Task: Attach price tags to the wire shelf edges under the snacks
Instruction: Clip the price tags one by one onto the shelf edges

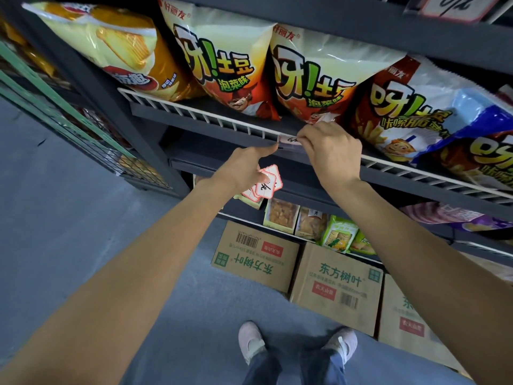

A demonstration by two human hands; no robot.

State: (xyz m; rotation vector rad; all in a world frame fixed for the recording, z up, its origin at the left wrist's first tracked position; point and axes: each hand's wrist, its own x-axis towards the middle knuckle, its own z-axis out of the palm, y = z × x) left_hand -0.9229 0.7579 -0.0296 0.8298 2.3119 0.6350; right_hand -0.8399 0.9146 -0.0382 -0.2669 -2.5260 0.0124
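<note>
At the white wire edge (211,118) of the snack shelf, both hands work on one price tag (288,140). This tag sits against the wire rail, below the second orange chip bag (313,79), with handwriting partly showing on its white face. The right hand (330,151) curls its fingers over the tag's right end and pinches it against the rail. The left hand (247,168) points its forefinger at the tag's lower left corner, the tip touching or all but touching it, while the other fingers curl round a small stack of spare tags (266,184), white cards with red borders fanned below the palm.

Along the shelf above stand more bags: a yellow one (111,45) at the left, another orange bag (219,56) beside it, and a red and white one (410,107) to the right, with a blue one (477,126) at the far right. A lower shelf holds small snack packs (305,223). Cardboard boxes (336,279) with green print sit on the grey floor (83,232) under it. The person's pale shoes (249,340) show at the bottom edge.
</note>
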